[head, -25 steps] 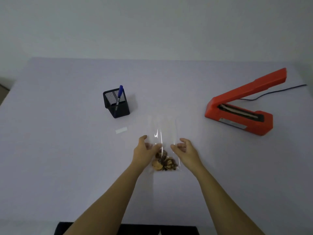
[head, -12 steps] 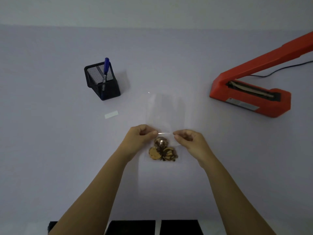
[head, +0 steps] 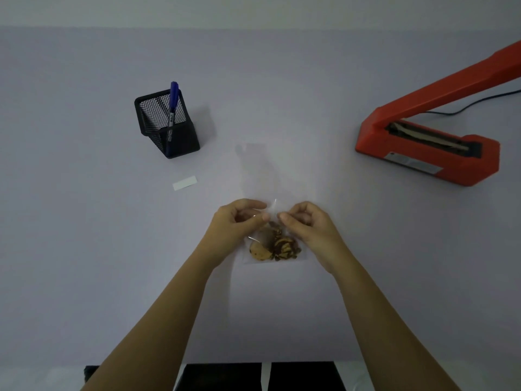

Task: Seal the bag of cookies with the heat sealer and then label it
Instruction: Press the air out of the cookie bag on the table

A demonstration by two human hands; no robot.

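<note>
Here both bare forearms reach forward from the near edge of the pale table (head: 84, 249) and angle inward, so the hands nearly meet at its middle. The left hand (head: 239, 224) is curled, its thumb and bent fingers pinching the clear film of the bag (head: 275, 204) just above the cookies (head: 275, 246). The right hand (head: 307, 227) mirrors it, knuckles up and fingers folded in, its thumb also pinching the film. The two thumb tips point at each other with a small gap between them. The bag lies flat on the table, its filled end toward the person and its empty, nearly invisible end stretching away from the hands. The cookies sit in a cluster at the bag's near end, partly under the fingers. The orange heat sealer (head: 423, 153) stands well apart to the right, its arm raised. To the left lie a white label (head: 184, 182) and, beyond it, a black mesh holder (head: 169, 128) with a blue pen (head: 173, 103) upright inside.
</note>
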